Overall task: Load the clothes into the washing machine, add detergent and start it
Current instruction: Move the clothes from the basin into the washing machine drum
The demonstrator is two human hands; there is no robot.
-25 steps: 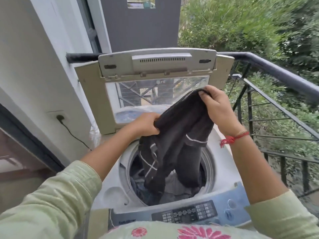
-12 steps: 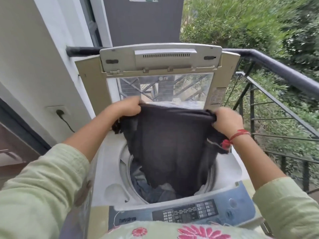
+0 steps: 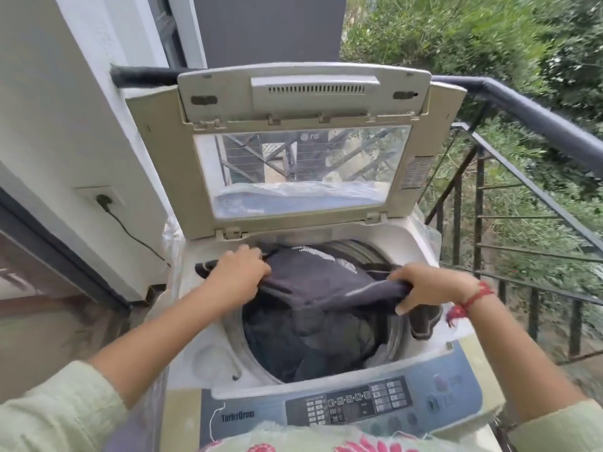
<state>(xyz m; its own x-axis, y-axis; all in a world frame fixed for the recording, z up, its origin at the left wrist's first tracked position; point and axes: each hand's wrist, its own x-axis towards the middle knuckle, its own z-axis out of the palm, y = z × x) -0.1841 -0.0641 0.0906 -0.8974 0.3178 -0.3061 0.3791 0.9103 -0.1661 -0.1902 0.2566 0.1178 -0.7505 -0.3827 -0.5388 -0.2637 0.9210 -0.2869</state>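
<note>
Clearly, the loading is under way and nothing past it looks done. At the far left a black plug sits in a white wall socket [image 3: 103, 200], so the cream top-loading washing machine [image 3: 208, 321] seems to have power. Its hinged lid with the clear window [image 3: 303, 89] stands raised at the back.

The left hand [image 3: 239, 272] grips one edge of a dark grey cloth garment [image 3: 326, 282], fingers curled over the fabric near the back left of the opening. The garment stretches low across the mouth of the round steel drum [image 3: 359, 252], its lower folds sagging onto other dark clothes already inside. The right hand [image 3: 427, 287], with a red thread band [image 3: 473, 298] at the wrist, clutches the opposite edge in a bunched fold. A black metal railing [image 3: 538, 115] runs beyond it.

By my judgement this piece has to be let go into the drum. No detergent is in view, and adding it, closing the lid and starting the cycle all remain.

As for writing, "TurboDrum" [image 3: 237, 416] reads on the blue-grey front control panel [image 3: 359, 406]. An LG logo [image 3: 310, 136] shows through the lid window. The button captions and the sticker on the lid's right frame [image 3: 416, 172] are too small to read.
</note>
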